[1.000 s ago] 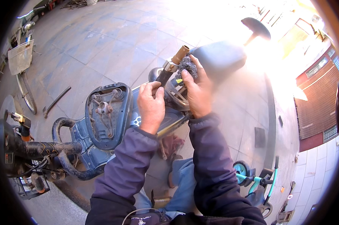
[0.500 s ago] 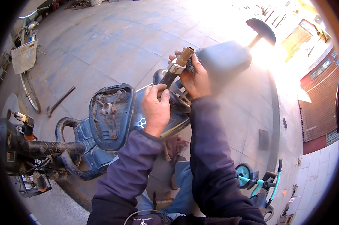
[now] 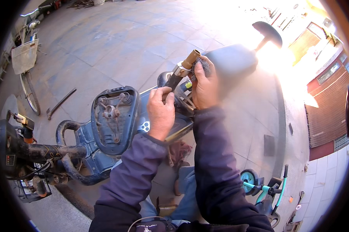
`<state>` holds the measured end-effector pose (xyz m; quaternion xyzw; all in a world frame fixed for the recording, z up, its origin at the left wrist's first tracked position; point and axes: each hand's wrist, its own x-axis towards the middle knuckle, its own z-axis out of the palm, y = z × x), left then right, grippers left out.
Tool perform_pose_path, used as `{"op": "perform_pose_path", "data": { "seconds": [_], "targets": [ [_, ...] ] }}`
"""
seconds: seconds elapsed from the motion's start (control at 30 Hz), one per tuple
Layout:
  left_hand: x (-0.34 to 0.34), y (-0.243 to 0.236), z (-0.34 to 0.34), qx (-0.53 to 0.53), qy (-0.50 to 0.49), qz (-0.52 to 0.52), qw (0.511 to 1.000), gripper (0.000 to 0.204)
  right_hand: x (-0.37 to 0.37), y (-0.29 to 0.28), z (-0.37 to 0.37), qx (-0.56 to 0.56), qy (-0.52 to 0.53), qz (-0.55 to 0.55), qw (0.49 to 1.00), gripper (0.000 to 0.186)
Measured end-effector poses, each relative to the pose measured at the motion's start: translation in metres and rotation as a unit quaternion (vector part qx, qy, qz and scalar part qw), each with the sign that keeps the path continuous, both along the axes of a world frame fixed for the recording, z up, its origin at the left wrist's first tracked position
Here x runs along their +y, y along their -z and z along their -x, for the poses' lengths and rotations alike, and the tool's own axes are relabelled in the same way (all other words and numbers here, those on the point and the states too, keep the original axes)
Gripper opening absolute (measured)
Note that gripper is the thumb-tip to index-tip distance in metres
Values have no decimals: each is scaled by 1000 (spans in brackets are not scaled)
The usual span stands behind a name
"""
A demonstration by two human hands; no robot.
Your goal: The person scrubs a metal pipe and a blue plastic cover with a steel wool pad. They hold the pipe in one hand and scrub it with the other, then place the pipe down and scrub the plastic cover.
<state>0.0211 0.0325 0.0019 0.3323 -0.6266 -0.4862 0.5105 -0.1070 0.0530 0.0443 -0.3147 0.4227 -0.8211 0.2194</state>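
Observation:
A post stands tilted in front of me, with a dark tube (image 3: 174,81), a silver collar (image 3: 181,70) and a tan, hollow-topped end (image 3: 191,59). My left hand (image 3: 161,112) is closed around the dark tube below the collar. In my right hand (image 3: 206,88) is a wad of grey steel wool (image 3: 203,68), pressed by the thumb beside the tan end. The fingers behind the wad are partly hidden. Left of my left hand lies an upturned saddle (image 3: 116,133), its metal fittings showing, on the blue scooter body (image 3: 91,135).
A thick handlebar stem (image 3: 58,151) reaches in from the left. Beyond the post extends a long dark seat (image 3: 232,58). A hammer (image 3: 61,103) lies on the paving at left, near a bicycle (image 3: 25,65). A small turquoise balance bike (image 3: 265,189) stands at lower right.
My right hand has come round to the near right side of the tan end, showing more of the steel wool. My left hand keeps its hold on the tube.

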Motion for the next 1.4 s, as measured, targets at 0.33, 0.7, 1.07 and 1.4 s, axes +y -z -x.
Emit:
{"op": "perform_pose_path", "data": {
  "seconds": [0.33,0.7,1.07,1.4],
  "targets": [
    [0,2,-1,-1,-1,0,1000,14,-8,-3,-4,-3,43,-14,999,25],
    [-3,3,-3,7,-1,-6,1000,14,-3,-2,-7,35,67,-13,997,24],
    [1,5,4,19,10,-14,1000,13,18,-1,-42,279,172,-118,937,56],
    [-1,4,2,11,0,0,1000,14,14,7,-34,134,79,12,988,58]
  ]
}}
